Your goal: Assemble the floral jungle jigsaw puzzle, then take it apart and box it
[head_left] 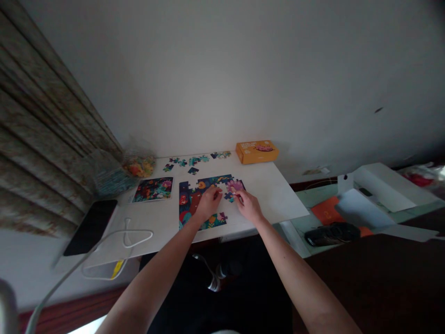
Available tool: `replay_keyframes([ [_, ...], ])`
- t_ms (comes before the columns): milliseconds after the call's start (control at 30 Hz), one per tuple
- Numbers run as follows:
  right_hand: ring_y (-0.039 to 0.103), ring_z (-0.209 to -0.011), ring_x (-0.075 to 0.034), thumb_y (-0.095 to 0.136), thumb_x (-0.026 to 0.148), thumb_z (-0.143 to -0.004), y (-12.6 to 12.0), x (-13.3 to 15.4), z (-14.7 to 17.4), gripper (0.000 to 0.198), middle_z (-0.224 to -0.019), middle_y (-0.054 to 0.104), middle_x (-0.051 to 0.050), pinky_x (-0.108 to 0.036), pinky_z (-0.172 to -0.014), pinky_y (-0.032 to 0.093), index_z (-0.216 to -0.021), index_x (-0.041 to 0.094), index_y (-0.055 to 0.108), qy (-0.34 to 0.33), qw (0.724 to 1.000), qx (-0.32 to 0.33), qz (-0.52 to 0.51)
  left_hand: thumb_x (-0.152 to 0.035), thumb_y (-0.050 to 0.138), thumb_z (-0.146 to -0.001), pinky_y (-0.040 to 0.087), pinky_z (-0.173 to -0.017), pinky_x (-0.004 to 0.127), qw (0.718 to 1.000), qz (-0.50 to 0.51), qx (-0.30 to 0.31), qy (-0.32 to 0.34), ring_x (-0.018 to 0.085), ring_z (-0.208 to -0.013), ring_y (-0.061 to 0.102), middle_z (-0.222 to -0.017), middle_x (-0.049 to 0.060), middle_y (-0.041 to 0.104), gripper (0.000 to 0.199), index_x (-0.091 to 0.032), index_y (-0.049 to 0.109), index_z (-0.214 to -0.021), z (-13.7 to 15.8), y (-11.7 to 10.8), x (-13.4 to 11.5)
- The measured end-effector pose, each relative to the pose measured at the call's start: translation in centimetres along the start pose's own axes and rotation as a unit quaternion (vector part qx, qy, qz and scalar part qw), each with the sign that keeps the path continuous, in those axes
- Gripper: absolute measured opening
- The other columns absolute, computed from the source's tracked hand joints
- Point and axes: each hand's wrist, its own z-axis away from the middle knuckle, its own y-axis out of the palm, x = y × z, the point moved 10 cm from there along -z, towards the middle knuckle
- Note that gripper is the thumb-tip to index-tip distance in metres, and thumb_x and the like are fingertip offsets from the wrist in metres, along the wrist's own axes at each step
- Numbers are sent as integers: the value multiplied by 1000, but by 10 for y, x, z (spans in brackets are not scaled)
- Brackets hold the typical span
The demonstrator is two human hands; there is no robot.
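Note:
A partly assembled jigsaw puzzle (185, 213) with a colourful sea scene lies on the white table, with a gap on its right side. My left hand (209, 202) rests over the middle of it, fingers curled together; whatever they hold, if anything, is hidden. At the right edge of the gap, my right hand (249, 206) pinches a small jigsaw piece, mostly covered by the fingertips. Blue puzzle pieces (228, 196) lie just left of those fingertips, below a pink part (235, 185) of the picture. Loose jigsaw pieces (199, 160) are scattered along the back of the table.
A reference picture (153, 189) lies left of the puzzle, near plastic bags (139, 164). An orange box (257, 152) stands at the back right. A black tablet-like device (91, 227) and a white cable (139, 237) lie at left. An open white box (361, 204) sits right of the table.

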Motion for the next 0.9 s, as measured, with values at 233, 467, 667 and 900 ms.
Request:
replay_keyframes([
  [233,69,-77,-19,57,28,-91,-3,-3,1,13,-91,75,-5,-28,-72,51,-97,22,68,2,1000,-26,-5,-29,58,-97,43,-113,47,982,-186,3,27,29,-127,60,-132,12,67,27,-21,71,-119,12,-37,34],
  [467,60,-61,-17,61,45,-89,5,-29,2,25,-76,71,-3,-27,-62,47,-84,22,68,80,985,-11,-151,-39,58,-97,28,-123,55,965,-251,54,43,32,-139,51,-150,13,56,42,-25,64,-136,23,-30,34],
  [667,61,-64,-17,76,66,-74,0,-72,8,47,-69,67,-2,-27,-59,47,-72,21,62,175,921,-105,-331,-34,56,-98,29,-124,54,968,-243,51,48,30,-141,51,-149,11,59,41,-26,64,-137,25,-30,28],
  [900,64,-69,-19,76,59,-79,-5,-72,6,55,-77,69,0,-31,-67,53,-118,23,62,163,915,-146,-340,-32,56,-97,29,-124,53,971,-231,44,41,30,-141,51,-149,11,59,39,-26,66,-134,24,-31,30],
])
